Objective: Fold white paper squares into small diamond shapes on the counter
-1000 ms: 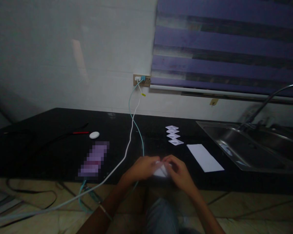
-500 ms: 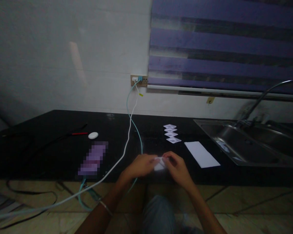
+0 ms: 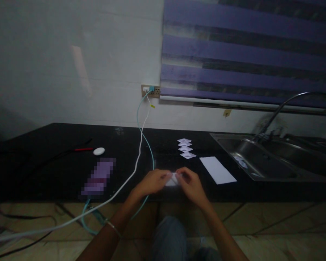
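Observation:
A small folded piece of white paper (image 3: pixel 171 182) is between my hands, close to the counter's front edge. The fingers of my left hand (image 3: pixel 154 181) are closed on its left side. On the right, my right hand (image 3: pixel 191 185) pinches the paper's upper right part, its thumb close to the left thumb. Fingertips cover parts of the paper's edges. Beyond my hands, several folded white paper diamonds (image 3: pixel 188 155) lie in an overlapping column. To the right, a flat white paper stack or sheet (image 3: pixel 217 170) lies on the counter.
The black counter (image 3: pixel 70 134) carries a white oval object (image 3: pixel 99 151), a red pen-like stick (image 3: pixel 83 149) and a blurred-out purple item (image 3: pixel 99 177). A white cable (image 3: pixel 137 163) and a teal cable (image 3: pixel 152 152) run from the wall socket (image 3: pixel 150 90). A steel sink (image 3: pixel 256 175) is at right.
The whole view has shifted slightly, so things sit a little further left. Both hands stay on the folded paper, with only slight finger movement.

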`<state>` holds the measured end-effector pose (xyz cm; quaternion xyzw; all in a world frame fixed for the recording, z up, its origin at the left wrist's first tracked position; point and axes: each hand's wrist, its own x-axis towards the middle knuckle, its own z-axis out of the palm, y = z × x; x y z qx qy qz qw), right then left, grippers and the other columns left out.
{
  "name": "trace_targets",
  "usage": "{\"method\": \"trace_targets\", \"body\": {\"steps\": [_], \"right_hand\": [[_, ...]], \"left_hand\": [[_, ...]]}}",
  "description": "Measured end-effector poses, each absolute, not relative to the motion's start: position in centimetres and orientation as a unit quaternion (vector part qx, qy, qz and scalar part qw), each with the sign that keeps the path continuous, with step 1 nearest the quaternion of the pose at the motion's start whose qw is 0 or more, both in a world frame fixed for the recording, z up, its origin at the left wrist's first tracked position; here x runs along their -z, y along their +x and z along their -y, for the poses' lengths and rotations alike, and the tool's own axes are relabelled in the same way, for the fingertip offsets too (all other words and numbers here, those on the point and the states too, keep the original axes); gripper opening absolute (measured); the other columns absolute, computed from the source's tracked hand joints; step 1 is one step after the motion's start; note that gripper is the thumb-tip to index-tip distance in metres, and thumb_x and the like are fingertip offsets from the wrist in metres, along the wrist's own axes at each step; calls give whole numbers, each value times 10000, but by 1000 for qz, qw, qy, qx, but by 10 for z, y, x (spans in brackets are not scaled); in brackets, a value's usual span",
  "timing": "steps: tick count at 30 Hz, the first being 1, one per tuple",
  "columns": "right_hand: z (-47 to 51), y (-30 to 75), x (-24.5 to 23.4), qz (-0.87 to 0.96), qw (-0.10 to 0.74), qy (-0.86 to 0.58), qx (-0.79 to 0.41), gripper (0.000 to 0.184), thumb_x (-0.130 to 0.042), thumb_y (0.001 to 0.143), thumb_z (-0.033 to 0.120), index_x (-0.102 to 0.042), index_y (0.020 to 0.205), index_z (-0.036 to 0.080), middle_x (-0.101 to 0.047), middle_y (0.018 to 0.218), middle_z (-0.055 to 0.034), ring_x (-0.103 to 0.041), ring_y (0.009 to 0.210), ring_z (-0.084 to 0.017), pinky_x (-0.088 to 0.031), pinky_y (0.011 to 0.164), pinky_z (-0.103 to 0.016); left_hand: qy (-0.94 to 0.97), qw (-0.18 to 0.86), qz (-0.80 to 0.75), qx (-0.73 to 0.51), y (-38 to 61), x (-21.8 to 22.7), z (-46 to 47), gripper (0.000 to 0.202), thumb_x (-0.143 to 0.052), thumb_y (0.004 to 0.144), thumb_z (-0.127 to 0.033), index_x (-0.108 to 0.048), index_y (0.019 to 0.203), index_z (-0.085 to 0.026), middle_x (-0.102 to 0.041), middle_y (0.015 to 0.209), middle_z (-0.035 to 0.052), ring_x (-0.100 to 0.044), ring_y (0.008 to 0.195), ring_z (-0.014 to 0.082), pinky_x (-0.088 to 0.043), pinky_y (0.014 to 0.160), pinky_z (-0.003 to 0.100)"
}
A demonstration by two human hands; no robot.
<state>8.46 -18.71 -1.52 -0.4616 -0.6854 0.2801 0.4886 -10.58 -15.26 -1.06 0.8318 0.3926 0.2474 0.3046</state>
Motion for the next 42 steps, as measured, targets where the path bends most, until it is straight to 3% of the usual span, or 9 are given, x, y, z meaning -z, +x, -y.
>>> {"method": "trace_targets", "body": {"steps": [9, 17, 23, 31, 42], "right_hand": [[186, 85, 18, 689, 480, -467, -275, 174, -537, 875, 324, -632, 865, 178, -644, 803, -39, -579, 700, -163, -442, 626, -263], [187, 83, 18, 693, 489, -458, -265, 168, -519, 886, 318, -625, 881, 188, -657, 893, -56, -602, 806, -186, -468, 724, -290], [188, 83, 19, 694, 508, -441, -255, 158, -503, 886, 271, -625, 944, 189, -652, 993, -72, -601, 913, -199, -461, 803, -309], [186, 84, 17, 711, 499, -448, -212, 148, -468, 896, 231, -605, 886, 179, -632, 874, -46, -581, 819, -174, -433, 743, -279], [183, 85, 20, 695, 516, -466, -183, 129, -471, 872, 190, -598, 857, 176, -621, 851, -54, -570, 816, -186, -424, 751, -291]], "left_hand": [[755, 433, -383, -309, -107, 14, 150, 368, -406, 904, -506, -550, 821, -178, -524, 673, -31, -456, 604, 108, -340, 560, 209], [693, 581, -283, -320, -110, 11, 138, 322, -538, 800, -383, -556, 602, -129, -545, 507, 6, -451, 467, 98, -332, 512, 228], [659, 622, -279, -317, -110, 12, 135, 278, -599, 730, -360, -614, 617, -106, -613, 508, 48, -483, 456, 109, -332, 498, 229], [702, 580, -277, -306, -109, 12, 140, 281, -587, 789, -339, -658, 673, -93, -658, 588, 65, -523, 524, 118, -379, 546, 231], [785, 446, -330, -274, -107, 11, 151, 427, -436, 904, -492, -599, 749, -129, -630, 706, 32, -510, 585, 106, -386, 585, 217]]}}
